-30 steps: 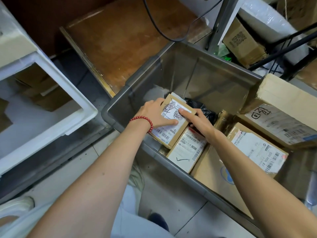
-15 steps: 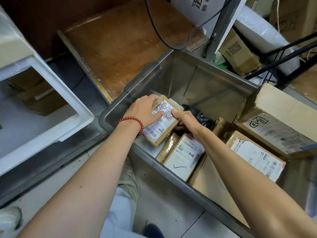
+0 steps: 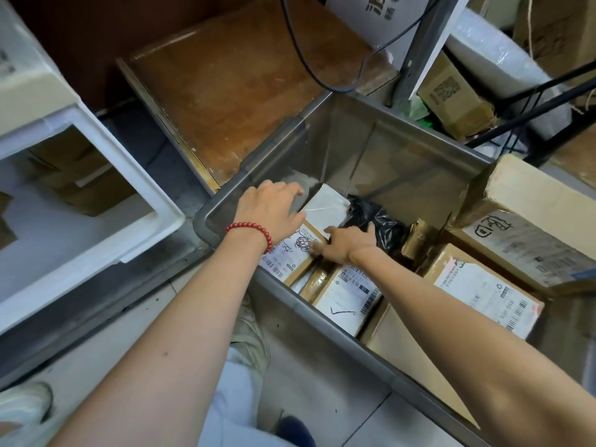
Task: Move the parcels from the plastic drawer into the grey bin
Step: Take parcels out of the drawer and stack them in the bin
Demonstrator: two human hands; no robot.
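The grey bin holds several parcels. In its near-left corner lies a small cardboard parcel with a scribbled label. My right hand rests flat on that parcel's right edge, fingers straight. My left hand, with a red bead bracelet at the wrist, hovers over the parcel's left end with fingers spread; only the thumb is near the box. A white parcel and a black bag lie just behind. The white plastic drawer stands open at left with brown boxes inside.
More labelled boxes fill the bin's right side, and a large carton leans over its right rim. A wooden board lies behind the bin's left corner. A black cable hangs over it. My shoe is on the floor by the bin.
The scribbled parcel has sunk lower into the bin's near-left corner. My left hand has let go of it and spread open above; my right hand now lies flat on its edge.
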